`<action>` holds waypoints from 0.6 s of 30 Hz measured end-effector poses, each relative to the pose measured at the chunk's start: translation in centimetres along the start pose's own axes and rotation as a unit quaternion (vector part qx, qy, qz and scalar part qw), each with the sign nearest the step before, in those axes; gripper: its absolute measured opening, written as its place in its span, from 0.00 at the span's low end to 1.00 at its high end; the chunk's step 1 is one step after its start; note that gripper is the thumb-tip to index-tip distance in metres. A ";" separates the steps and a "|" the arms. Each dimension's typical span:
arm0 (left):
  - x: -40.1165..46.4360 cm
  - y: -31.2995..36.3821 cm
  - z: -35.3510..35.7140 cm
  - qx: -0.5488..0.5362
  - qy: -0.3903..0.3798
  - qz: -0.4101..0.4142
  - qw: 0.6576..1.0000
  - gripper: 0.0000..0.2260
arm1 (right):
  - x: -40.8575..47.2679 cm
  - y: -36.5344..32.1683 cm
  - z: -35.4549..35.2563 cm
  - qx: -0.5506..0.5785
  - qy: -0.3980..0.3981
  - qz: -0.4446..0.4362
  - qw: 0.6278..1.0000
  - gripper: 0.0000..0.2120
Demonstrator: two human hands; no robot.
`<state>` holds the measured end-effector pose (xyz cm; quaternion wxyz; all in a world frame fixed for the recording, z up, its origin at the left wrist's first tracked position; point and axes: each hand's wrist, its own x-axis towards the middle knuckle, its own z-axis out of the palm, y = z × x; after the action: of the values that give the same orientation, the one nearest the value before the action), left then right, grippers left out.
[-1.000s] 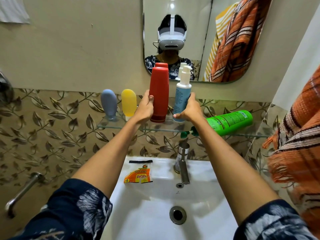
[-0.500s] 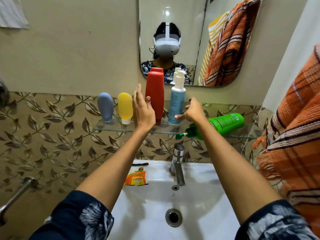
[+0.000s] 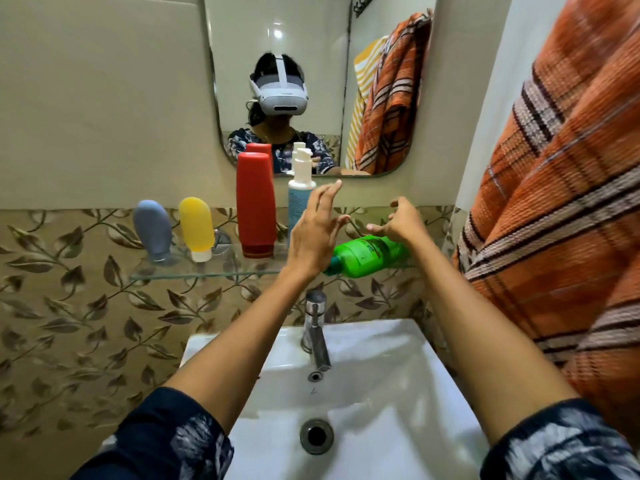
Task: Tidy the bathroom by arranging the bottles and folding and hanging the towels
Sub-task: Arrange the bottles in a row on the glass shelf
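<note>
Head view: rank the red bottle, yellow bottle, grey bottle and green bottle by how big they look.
1. Red bottle, clearly largest.
2. Green bottle, lying down and partly hidden by the hands, so unsure.
3. Yellow bottle and grey bottle look alike; no ranking.

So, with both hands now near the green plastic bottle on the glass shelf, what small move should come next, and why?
Probably grip the green plastic bottle with the right hand and stand it upright. It lies on its side on the glass shelf, while the tall red bottle and the white pump bottle stand. Both hands, the left hand too, hover open beside it, holding nothing.
</note>
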<state>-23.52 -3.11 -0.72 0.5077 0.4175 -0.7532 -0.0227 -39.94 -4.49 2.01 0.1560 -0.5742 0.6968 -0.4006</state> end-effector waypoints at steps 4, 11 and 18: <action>0.8 -0.3 1.5 -0.016 -0.142 -0.037 0.989 0.23 | 0.0 2.1 -1.4 -0.087 0.017 -0.007 0.996 0.29; 1.7 -0.8 2.9 -0.003 -0.327 -0.090 0.941 0.25 | -1.3 3.7 -2.4 -0.213 -0.169 -0.059 0.960 0.47; 2.5 -0.7 2.5 -0.085 -0.380 -0.162 0.907 0.27 | -2.5 4.3 -0.9 -0.274 -0.130 -0.136 0.943 0.48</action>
<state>-25.40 -6.17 -0.35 0.2055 0.4490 -0.8063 -0.3256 -42.71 -1.79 -1.22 0.0259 -0.7313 0.6683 -0.1339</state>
